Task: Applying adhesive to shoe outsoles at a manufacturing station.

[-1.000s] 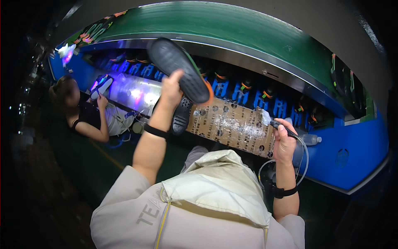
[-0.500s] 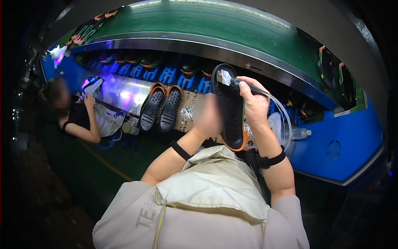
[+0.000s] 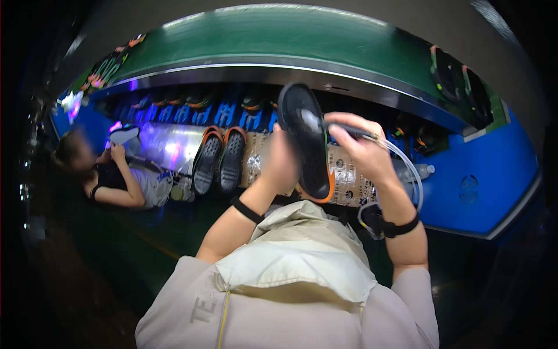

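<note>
A black shoe sole (image 3: 314, 166) with an orange rim at its lower end is held up in front of me, its hollow side facing up. My left hand (image 3: 280, 163) grips it by the left edge; those fingers are partly blurred. In my right hand (image 3: 366, 148) is a dark-handled brush (image 3: 313, 121) with a pale tip, closed between thumb and fingers. The tip touches or hovers just over the sole's upper part; motion blur hides which. A clear hose (image 3: 410, 164) runs from the brush's handle and curves down past my right forearm.
Two black and orange soles (image 3: 232, 166) lie side by side on the bench, left of a printed cardboard sheet (image 3: 349, 174). Beyond runs a green conveyor belt (image 3: 261, 41) with a metal edge. A co-worker (image 3: 116, 174) sits at left holding a shoe. A clear bottle (image 3: 423, 172) lies at right.
The sole has shifted slightly left and up in the picture. My right hand has moved a little lower, with the brush tip lower on the sole. The view has shifted slightly.
</note>
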The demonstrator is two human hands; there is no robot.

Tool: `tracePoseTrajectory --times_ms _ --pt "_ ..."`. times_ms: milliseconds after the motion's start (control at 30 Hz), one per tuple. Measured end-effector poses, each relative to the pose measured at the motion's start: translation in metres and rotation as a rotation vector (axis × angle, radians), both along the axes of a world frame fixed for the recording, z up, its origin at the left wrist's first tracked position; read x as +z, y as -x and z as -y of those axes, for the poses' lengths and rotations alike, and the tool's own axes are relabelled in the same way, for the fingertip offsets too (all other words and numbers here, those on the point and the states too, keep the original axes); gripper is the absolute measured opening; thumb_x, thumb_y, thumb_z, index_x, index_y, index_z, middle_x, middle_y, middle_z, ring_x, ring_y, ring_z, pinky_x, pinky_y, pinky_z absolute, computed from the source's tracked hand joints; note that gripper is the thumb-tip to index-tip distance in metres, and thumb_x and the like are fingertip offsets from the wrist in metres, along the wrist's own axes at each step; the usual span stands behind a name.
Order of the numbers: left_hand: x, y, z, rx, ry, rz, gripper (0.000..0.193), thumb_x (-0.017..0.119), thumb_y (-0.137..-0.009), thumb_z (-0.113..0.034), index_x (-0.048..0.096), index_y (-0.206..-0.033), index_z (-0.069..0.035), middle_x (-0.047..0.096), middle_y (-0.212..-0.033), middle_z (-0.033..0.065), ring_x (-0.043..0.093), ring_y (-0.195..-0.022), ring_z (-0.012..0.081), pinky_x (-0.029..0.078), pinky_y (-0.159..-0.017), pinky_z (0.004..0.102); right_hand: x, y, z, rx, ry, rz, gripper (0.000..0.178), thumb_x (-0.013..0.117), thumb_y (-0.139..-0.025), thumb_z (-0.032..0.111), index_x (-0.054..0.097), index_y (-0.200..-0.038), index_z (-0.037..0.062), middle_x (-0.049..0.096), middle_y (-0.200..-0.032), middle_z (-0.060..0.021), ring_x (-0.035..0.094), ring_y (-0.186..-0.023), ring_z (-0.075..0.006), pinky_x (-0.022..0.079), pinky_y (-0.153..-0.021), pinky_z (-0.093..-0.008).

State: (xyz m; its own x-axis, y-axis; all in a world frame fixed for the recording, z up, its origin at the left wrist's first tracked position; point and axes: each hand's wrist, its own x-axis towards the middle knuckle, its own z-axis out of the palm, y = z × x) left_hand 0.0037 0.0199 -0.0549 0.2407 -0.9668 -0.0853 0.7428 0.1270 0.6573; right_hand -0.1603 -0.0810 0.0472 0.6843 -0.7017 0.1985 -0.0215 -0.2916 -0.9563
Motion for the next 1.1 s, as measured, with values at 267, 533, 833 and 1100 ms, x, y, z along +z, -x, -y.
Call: tracePoseTrajectory --times_ms 267,533,833,1100 --pt "-0.012 -0.008 -0.011 0.039 -0.073 -0.059 0.085 0.026 -0.105 -0.073 0.048 -0.152 -0.005 0.060 -0.145 0.0186 0.061 -0.132 0.0312 0.049 -0.114 0.0458 -0.025 -0.007 0.008 0.442 0.056 0.192 0.029 0.077 -0.093 0.018 0.077 -0.119 0.0053 0.076 -0.105 -0.0105 0.069 -0.100 -0.0237 0.054 -0.092 -0.0356" --pt "0.014 0.012 -0.008 0.110 -0.035 0.034 0.077 0.030 -0.105 -0.072 0.055 -0.147 -0.012 0.066 -0.138 0.0100 0.064 -0.125 0.0258 0.051 -0.109 0.0434 -0.001 0.029 -0.015 0.354 0.209 0.060 0.029 0.079 -0.089 0.009 0.076 -0.118 0.0038 0.074 -0.098 -0.0099 0.069 -0.091 -0.0238 0.054 -0.082 -0.0370" --pt "0.039 -0.017 0.001 -0.048 0.198 -0.250 0.108 0.026 -0.089 -0.090 0.060 -0.134 0.002 0.070 -0.117 0.0249 0.071 -0.107 0.0396 0.058 -0.095 0.0536 0.005 0.030 -0.036 0.393 0.191 0.146 0.029 0.080 -0.087 0.007 0.077 -0.115 0.0070 0.070 -0.093 -0.0127 0.068 -0.081 -0.0294 0.053 -0.076 -0.0380" --pt "0.060 -0.044 0.012 -0.009 0.319 -0.181 0.110 0.023 -0.090 -0.091 0.060 -0.136 0.002 0.069 -0.120 0.0263 0.071 -0.106 0.0386 0.060 -0.093 0.0517 0.018 0.032 -0.027 0.604 0.124 0.014 0.033 0.081 -0.084 0.002 0.077 -0.117 0.0068 0.073 -0.103 -0.0129 0.069 -0.094 -0.0318 0.055 -0.083 -0.0381"
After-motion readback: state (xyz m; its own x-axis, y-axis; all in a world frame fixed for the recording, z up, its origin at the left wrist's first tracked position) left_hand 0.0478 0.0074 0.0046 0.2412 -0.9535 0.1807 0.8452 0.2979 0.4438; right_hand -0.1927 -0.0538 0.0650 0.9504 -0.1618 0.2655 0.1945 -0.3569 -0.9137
